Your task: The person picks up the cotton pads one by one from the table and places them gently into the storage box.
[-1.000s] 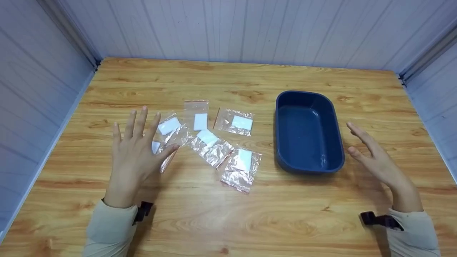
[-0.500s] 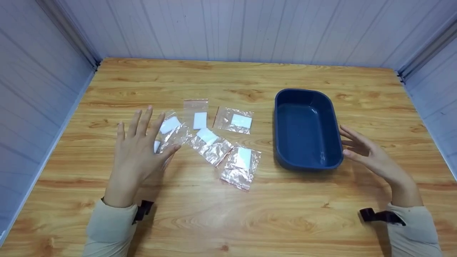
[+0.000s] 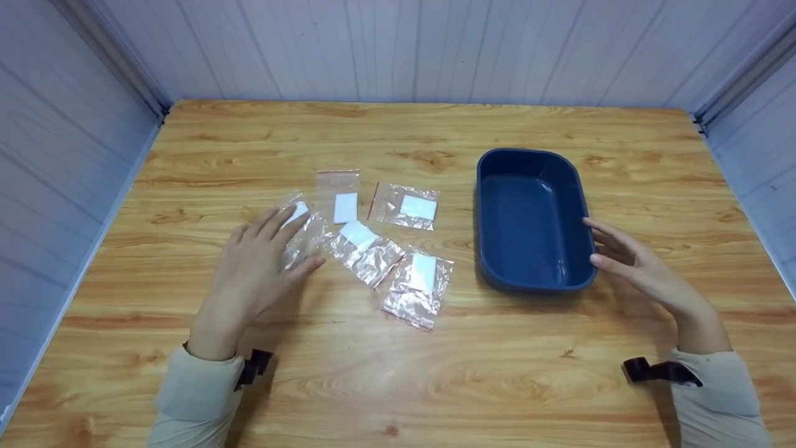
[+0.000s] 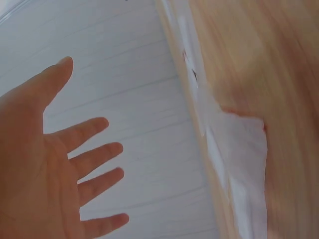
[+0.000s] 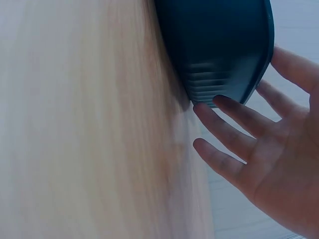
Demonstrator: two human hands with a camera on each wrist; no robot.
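Note:
My left hand [image 3: 252, 274] hovers with spread fingers over the leftmost clear zip bag [image 3: 305, 239], partly covering it and the white block inside. In the left wrist view the palm and separate fingers show, with nothing held, and a bag [image 4: 244, 149] lies beyond them on the table. At the right, my right hand [image 3: 650, 277] has its fingertips at the right wall of a dark blue rectangular tub [image 3: 488, 274]. Its fingers stay loosely extended beside the tub's ribbed end [image 5: 207, 82] in the right wrist view. The tub's inside holds nothing.
More clear zip bags, each with a white block, lie between hand and tub: an upper one [image 3: 339, 180], a right one [image 3: 388, 205], a middle one [image 3: 373, 261] and a front one [image 3: 404, 305]. White panels [image 3: 385, 50] wall the wooden table [image 3: 398, 386].
My left hand has lowered and moved slightly right over the leftmost bags. My right hand has moved left until its fingertips meet the tub's side.

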